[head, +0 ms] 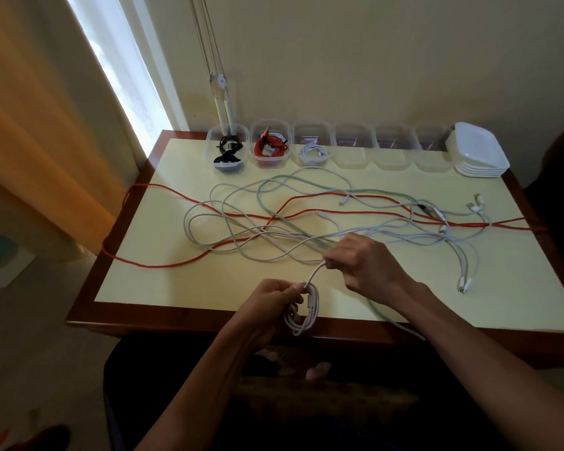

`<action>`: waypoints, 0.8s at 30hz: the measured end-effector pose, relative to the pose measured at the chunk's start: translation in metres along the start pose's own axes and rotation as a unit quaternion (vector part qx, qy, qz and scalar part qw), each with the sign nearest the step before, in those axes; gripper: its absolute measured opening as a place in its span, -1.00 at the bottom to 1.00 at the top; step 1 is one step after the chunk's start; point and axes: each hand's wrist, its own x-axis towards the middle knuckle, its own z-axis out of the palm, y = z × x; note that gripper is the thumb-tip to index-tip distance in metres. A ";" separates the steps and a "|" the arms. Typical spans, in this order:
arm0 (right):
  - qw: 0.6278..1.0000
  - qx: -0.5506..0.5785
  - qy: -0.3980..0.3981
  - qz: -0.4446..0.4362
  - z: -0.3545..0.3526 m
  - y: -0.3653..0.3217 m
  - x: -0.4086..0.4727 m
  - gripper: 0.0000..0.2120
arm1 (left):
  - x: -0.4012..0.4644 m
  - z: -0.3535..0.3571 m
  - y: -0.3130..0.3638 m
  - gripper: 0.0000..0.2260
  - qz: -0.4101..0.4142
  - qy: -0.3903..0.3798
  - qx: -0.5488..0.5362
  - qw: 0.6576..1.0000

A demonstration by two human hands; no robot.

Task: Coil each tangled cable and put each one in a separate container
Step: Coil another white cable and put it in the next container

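Glossy wooden table rim (pixel 88 289), clear plastic containers (pixel 352 145), matt tabletop (pixel 183 281)

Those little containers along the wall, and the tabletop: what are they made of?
The containers look like clear, glossy plastic: the coiled cables and the wall show through them. The tabletop seems a smooth pale-yellow laminate, faintly shiny, set in a reddish-brown polished wood-look frame; real wood or veneer, I can't tell.

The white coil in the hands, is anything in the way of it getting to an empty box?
Yes. Between the white coil and the nearest empty box lies the tangle of loose cables on the table. Lifted over them, nothing visible blocks it.
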 end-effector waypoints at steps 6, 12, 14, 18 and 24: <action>0.998 -0.015 -0.062 0.019 0.010 -0.008 -0.007 -0.67 | 0.007 0.015 -0.008 -0.78 0.028 0.090 0.131 0.987; 0.990 0.042 -0.128 0.031 0.019 -0.025 -0.009 -0.75 | 0.008 0.018 -0.023 -0.80 0.075 0.145 0.168 0.972; 0.985 0.089 -0.142 0.043 0.022 -0.027 -0.009 -0.75 | 0.008 0.016 -0.023 -0.81 0.102 0.159 0.194 0.963; 0.990 0.095 -0.087 0.051 0.018 -0.005 -0.008 -0.77 | -0.003 0.010 -0.024 -0.75 0.104 0.048 0.170 0.979; 0.996 0.085 0.000 0.006 0.024 0.000 -0.017 -0.77 | -0.017 0.018 -0.035 -0.69 0.115 0.038 0.149 0.981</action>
